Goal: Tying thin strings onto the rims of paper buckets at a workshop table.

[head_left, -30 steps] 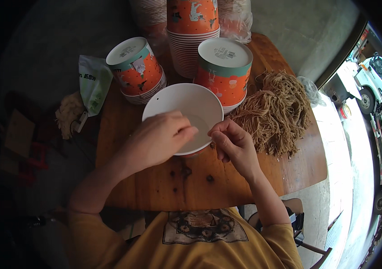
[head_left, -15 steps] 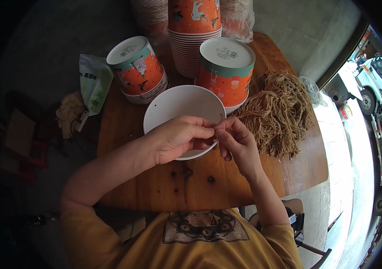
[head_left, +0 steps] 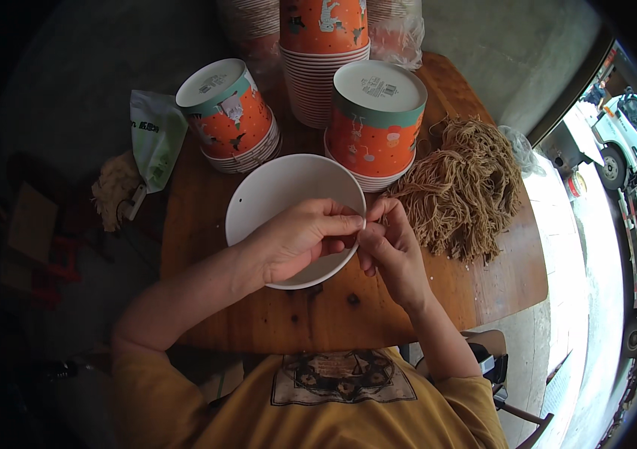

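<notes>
Facing mouth-up at the middle of the brown, knotted wooden table (head_left: 318,323), the open, round, white-lined paperboard tub (head_left: 277,198) can be judged light and smooth, with a thin wall that would be dented by a hard squeeze. It is best held at its rim, where more stiffness is expected. A small dark hole is seen in its left wall. At the right rim, the fingertips of the bare left hand (head_left: 305,233) and bare right hand (head_left: 399,247) are gathered close together; what is clamped between them, if anything, cannot be told.
</notes>
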Demonstrator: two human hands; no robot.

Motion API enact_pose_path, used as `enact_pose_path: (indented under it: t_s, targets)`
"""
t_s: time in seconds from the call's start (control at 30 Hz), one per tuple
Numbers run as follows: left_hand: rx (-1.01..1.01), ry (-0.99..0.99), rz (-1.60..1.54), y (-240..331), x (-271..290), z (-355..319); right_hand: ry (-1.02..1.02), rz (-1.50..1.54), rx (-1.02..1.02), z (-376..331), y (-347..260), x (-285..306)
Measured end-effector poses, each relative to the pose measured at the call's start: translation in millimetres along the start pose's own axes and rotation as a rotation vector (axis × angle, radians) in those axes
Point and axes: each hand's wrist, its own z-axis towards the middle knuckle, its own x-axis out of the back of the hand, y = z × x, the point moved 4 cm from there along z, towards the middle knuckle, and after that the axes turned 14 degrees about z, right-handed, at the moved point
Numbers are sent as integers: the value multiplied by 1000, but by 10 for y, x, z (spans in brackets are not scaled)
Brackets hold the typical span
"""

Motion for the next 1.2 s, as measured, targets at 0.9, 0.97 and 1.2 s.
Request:
enact_pose_path:
  t_s: [0.9,0.97,1.2]
  targets:
    - [-23,84,128,43,-129,-220,-67,53,70,-160,16,-152]
    - [-10,80,133,26,-131,-237,-67,42,60,-172,-10,-169]
    - [-112,133,93,-14,-88,-255,-112,-139,82,-184,-31,-148]
